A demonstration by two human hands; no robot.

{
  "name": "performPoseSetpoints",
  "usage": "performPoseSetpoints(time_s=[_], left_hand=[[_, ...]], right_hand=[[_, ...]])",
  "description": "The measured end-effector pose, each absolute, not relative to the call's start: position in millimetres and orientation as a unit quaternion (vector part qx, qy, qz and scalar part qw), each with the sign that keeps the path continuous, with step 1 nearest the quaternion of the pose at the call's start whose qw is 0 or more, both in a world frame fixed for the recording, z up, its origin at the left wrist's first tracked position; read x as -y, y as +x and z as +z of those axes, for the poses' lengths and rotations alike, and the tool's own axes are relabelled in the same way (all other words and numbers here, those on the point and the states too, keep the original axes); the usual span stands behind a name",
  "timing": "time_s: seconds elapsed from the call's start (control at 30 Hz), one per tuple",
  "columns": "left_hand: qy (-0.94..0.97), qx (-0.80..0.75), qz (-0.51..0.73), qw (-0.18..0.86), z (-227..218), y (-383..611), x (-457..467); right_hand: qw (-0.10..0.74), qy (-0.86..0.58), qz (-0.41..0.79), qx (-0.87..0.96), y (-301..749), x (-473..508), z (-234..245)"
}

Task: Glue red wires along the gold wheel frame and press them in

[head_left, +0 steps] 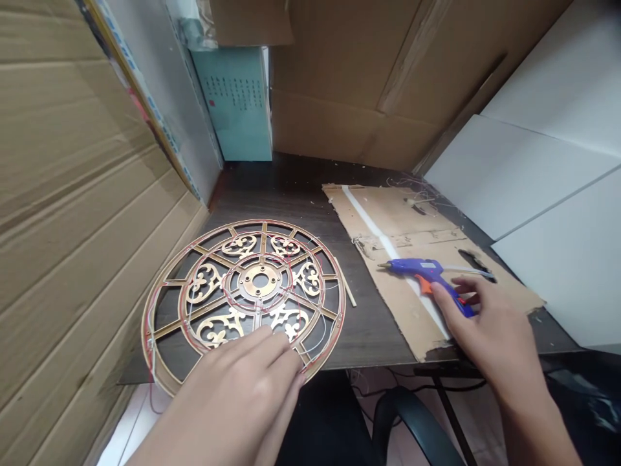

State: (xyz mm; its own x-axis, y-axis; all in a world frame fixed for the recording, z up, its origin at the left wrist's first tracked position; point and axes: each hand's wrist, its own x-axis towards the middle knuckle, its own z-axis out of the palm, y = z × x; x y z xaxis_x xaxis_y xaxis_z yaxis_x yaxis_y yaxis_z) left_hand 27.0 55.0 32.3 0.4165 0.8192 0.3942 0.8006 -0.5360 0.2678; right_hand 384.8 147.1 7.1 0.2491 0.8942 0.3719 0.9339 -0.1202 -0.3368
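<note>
A round gold-coloured openwork frame (248, 281) lies on the dark table, with scrollwork between its spokes and thin red and white wires running around its rings. Over its near edge is my left hand (247, 382), back upward, fingers curled and pressed together; its fingertips are hidden, so whatever they pinch cannot be made out. To the right, a blue glue gun (422, 266) with an orange trigger rests on a cardboard sheet, nozzle pointing left. My right hand (495, 327) closes around its handle, thumb on the near side. A whitish glue stick (466, 268) sticks out of its rear.
The flat cardboard sheet (402, 323) has a white tape strip and a dark hole. A thin pale stick (345, 282) lies beside the frame. Loose wires (422, 200) sit farther back. Cardboard walls, a teal box (237, 110) and white panels (548, 168) border the table.
</note>
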Motion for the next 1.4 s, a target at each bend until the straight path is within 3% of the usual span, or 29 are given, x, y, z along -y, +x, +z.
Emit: performPoseSetpoints(time_s=[0.13,0.27,0.4,0.7,0.8,1.1,1.4], left_hand=[[0.827,-0.497,0.262,0.021,35.9,29.1,-60.4],[0.809,-0.506,0.294,0.048,37.9,31.4,-62.8],[0.787,-0.514,0.337,0.051,31.9,33.4,-62.3],[0.778,-0.509,0.367,0.024,25.4,34.3,-62.6],[0.774,-0.503,0.38,0.054,22.4,35.9,-65.0],[0.758,-0.527,0.382,0.056,18.0,35.3,-68.3],[0.761,-0.545,0.348,0.058,18.8,30.9,-72.8]], right_hand=[[0.289,-0.731,0.014,0.618,377.2,-150.9,3.7],[0.261,-0.736,-0.003,0.625,364.9,-156.4,5.3],[0.289,-0.734,-0.005,0.615,363.2,-156.9,3.6],[0.49,-0.617,-0.004,0.616,346.2,-113.2,0.8],[0.499,-0.56,-0.005,0.661,328.0,-94.8,-3.8],[0.503,-0.478,-0.191,0.694,301.0,-89.5,-19.8],[0.485,-0.455,-0.209,0.717,299.7,-94.0,-22.7]])
